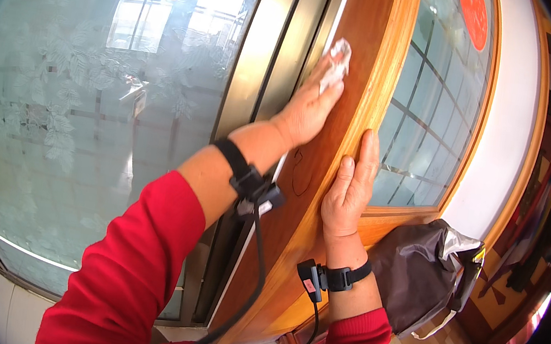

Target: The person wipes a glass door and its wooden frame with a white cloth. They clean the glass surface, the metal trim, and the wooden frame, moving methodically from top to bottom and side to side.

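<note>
My hands on a wooden door

My right hand [350, 188] lies flat and open on the wooden door frame [362, 79], I think to keep it steady. Higher up, my left hand [307, 110] presses a crumpled white cloth [336, 61] against the wood, fingers stretched over it. Beside the door hangs a dark bag [418, 272]. Frosted glass [94, 81] is on my left.

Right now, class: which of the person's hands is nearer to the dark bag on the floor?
Right. The right hand rests on the wooden door frame just above the bag; the left hand presses a white cloth higher up.
</note>
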Demonstrator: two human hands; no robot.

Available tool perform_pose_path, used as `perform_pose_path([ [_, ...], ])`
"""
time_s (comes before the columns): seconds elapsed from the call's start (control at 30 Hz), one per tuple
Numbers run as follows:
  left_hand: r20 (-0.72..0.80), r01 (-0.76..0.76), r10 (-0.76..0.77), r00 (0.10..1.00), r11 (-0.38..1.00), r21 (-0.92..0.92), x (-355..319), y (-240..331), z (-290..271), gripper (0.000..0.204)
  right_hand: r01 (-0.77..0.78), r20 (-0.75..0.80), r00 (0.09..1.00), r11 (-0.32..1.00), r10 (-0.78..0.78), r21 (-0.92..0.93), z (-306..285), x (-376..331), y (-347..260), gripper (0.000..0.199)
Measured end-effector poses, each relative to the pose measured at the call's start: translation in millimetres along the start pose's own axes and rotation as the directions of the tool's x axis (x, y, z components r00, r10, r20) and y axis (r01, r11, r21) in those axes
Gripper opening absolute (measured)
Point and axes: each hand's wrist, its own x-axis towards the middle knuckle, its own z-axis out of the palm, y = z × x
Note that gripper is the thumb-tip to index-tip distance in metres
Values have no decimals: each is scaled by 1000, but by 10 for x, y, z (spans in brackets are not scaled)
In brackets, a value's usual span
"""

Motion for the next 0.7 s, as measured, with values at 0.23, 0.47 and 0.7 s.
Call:
perform_pose_path([
  [0.23,-26,20,-19,999,998,55,-78,23,60,53,6,7,1000,1000,-6,17,-17,-2,27,49],
  [0.47,-22,56,-56,998,998,30,-931,79,117,53,-21,25,999,999,21,31,-16,-22,17,50],
  [0.7,-33,75,-71,997,988,137,-1836,219,258,60,-20,18,1000,999,19,27,-35,-62,39,50],
])
